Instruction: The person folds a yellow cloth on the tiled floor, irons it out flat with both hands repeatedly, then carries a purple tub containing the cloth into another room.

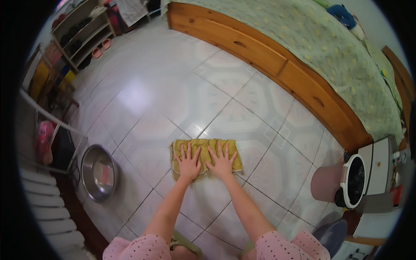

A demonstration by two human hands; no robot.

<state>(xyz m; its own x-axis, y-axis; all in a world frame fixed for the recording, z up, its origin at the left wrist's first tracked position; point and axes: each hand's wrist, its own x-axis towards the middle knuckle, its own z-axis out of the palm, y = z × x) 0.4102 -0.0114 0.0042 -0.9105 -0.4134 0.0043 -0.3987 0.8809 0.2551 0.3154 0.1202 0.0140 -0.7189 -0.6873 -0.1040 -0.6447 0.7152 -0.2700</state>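
A folded mustard-yellow cloth [203,144] with a pale edging lies flat on the tiled floor [253,120] in front of me. My left hand [189,164] presses palm down on its left half, fingers spread. On the right half rests my right hand [222,162], also flat with the fingers apart. Both palms touch the cloth from above, and neither hand's fingers close around it. The cloth's near edge is loose and uneven below my wrists.
To the left stands a stainless steel basin [99,191]. A pink trash bin [325,183] with a black liner is at the right, near a blue-grey basin [333,235]. A wooden bed base [260,53] runs along the far right. Pink slippers [97,52] lie by a shoe rack [87,40].
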